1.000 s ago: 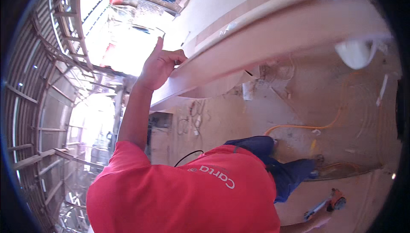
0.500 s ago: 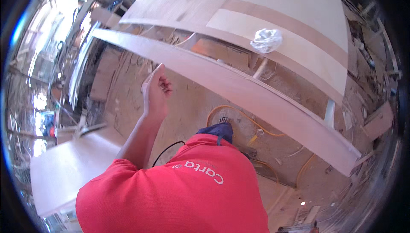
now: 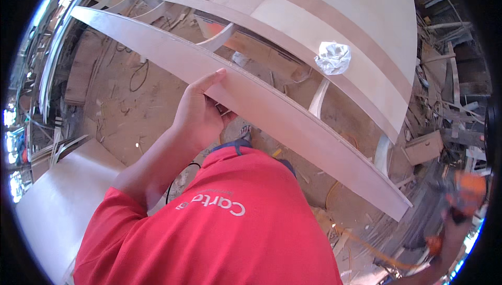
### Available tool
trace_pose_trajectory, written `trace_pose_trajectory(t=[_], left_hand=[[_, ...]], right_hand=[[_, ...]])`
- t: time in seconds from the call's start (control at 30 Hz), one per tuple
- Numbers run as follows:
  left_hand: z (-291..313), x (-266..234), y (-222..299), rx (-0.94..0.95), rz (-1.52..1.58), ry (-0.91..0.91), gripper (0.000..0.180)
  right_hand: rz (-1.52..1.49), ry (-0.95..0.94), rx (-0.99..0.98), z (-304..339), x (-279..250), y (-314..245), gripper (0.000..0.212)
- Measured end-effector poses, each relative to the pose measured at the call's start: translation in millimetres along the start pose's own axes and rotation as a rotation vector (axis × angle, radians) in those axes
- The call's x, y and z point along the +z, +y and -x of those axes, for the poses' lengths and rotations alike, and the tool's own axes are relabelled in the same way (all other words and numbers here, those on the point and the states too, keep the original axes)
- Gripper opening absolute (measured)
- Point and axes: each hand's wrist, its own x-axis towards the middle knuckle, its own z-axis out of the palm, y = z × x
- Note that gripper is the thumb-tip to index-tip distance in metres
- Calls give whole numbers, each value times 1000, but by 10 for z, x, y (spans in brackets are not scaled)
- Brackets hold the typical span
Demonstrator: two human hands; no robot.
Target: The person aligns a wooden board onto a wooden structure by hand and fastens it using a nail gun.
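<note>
My left hand (image 3: 196, 112) is at the middle of a long curved wooden strip (image 3: 282, 115). Its thumb lies against the near face, while the other fingers curl below the lower edge around something small and dark that I cannot make out. At the far right my right hand (image 3: 454, 219) grips an orange power tool (image 3: 468, 191), blurred by motion and cut by the rim. Beyond the strip a broad pale wooden panel (image 3: 361, 18) runs alongside, joined to it by curved wooden ribs (image 3: 319, 99). A crumpled white plastic bag (image 3: 333, 58) rests on the panel.
An orange hose (image 3: 381, 258) trails at lower right, and a black cord (image 3: 171, 184) hangs by my left side. Another pale sheet (image 3: 63, 201) stands at lower left. Wood scraps and offcuts (image 3: 426, 146) litter the dirt floor around the structure.
My left hand has come up against the strip, thumb now on its face. My right hand has come into view at the right with the orange tool. The view has shifted.
</note>
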Motion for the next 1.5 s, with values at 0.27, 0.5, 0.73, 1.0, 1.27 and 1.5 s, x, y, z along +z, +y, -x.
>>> trace_pose_trajectory(t=[0.27,0.5,0.73,1.0,1.27,1.5], left_hand=[[119,206,-88,-31,-43,-4,39],[61,253,-323,-15,2,72,37],[102,267,-460,64,-14,140,42],[686,9,234,153,-1154,-479,19],[265,853,-295,1356,-1844,-994,65],[27,630,-476,1446,-1767,-1056,56]], right_hand=[[-181,-624,-193,-864,725,-1950,83],[-157,-809,-402,-1158,1410,-2244,66],[-71,-972,-406,-1314,1639,-2285,81],[-38,-837,-362,-1316,1517,-2001,68],[-118,-689,-324,-1138,1303,-1845,62],[-100,-542,-250,-608,977,-1656,62]])
